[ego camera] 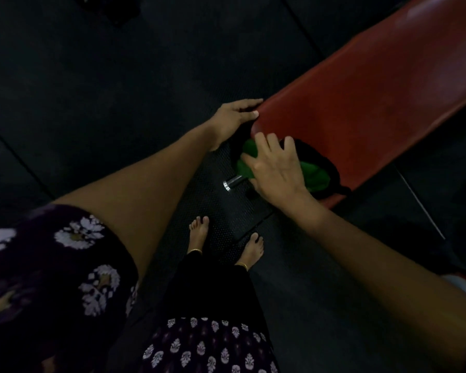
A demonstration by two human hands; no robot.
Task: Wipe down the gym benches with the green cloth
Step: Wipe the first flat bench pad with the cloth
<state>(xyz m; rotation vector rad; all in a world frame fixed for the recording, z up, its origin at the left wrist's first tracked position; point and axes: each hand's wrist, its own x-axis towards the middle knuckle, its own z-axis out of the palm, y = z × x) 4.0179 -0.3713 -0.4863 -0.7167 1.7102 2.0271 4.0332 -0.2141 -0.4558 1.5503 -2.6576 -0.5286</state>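
Note:
A red padded gym bench [366,98] runs from the centre up to the top right. My left hand [234,117] rests against the left corner of its near end, fingers straight along the pad's edge. My right hand [275,168] presses the green cloth [314,177] against the black underside at the bench's near end, fingers spread over it. Part of the cloth shows on both sides of that hand.
A short chrome peg [233,182] sticks out of the bench frame just left of my right hand. My bare feet [199,228] stand on a black textured base plate [218,200]. Dark rubber floor surrounds the bench. A thin metal rod [420,205] lies right of it.

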